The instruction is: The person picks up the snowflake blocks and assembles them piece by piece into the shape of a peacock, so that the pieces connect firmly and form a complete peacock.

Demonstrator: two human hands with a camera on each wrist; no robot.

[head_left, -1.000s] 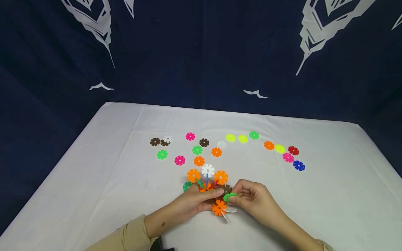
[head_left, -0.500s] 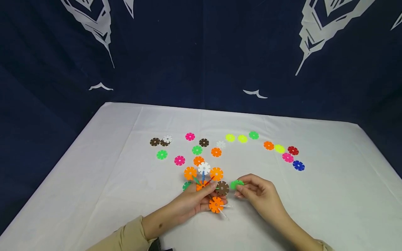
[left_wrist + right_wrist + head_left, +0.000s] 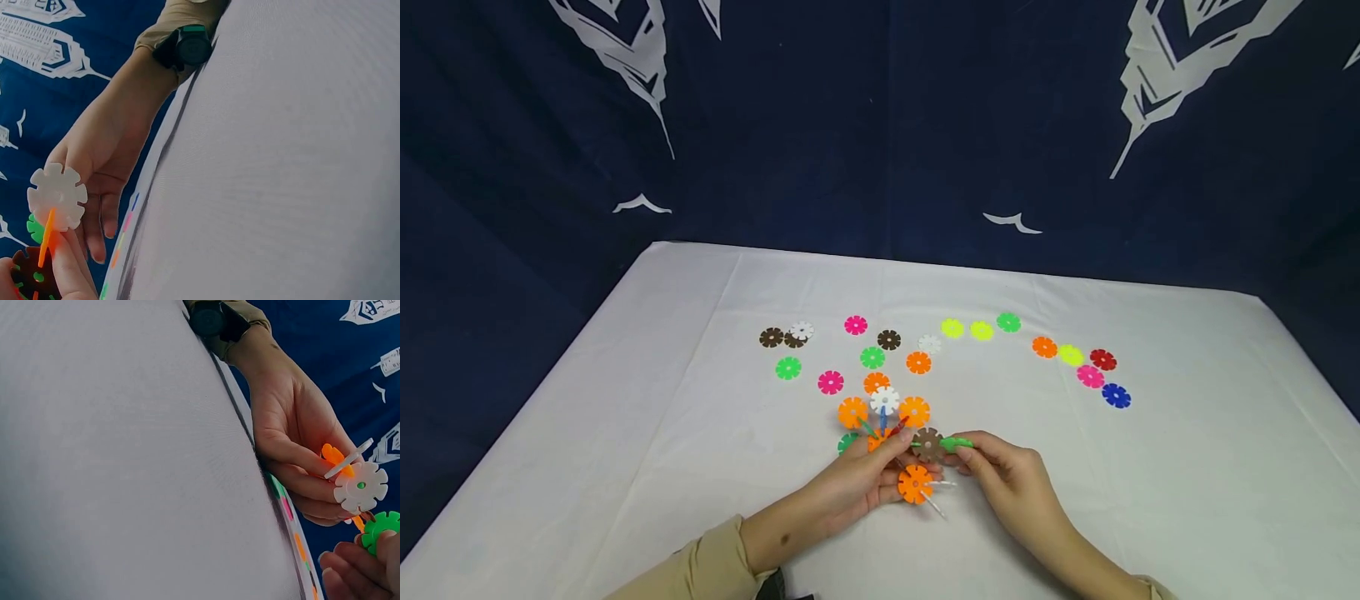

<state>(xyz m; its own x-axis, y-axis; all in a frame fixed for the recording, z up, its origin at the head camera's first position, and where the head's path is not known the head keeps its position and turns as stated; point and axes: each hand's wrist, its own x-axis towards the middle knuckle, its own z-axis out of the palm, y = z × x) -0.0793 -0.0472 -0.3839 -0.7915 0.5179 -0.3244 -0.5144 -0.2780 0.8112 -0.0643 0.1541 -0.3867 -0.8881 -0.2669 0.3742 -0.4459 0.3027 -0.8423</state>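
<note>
My left hand (image 3: 857, 492) grips a cluster of slotted plastic discs joined at their notches. White (image 3: 884, 401), orange (image 3: 853, 412) and brown (image 3: 928, 446) discs stick out of it. A lower orange disc (image 3: 915, 484) carries two white discs seen edge-on. My right hand (image 3: 1015, 483) pinches a green disc (image 3: 956, 444) against the right edge of the brown disc; I cannot tell whether their notches interlock. In the right wrist view, that green disc (image 3: 381, 532) sits at my right fingertips, just below the white disc (image 3: 361, 486) on the cluster.
Several loose discs lie flat on the white-covered table (image 3: 625, 433) beyond my hands. Among them are a pink disc (image 3: 831, 382), a yellow disc (image 3: 982, 331) and a blue disc (image 3: 1116, 396). A dark blue patterned curtain (image 3: 820, 125) hangs behind the table.
My right hand drew the green disc away to the right of the cluster, then brought it back to the brown disc's edge. The cluster shifted slightly left and turned in my left hand.
</note>
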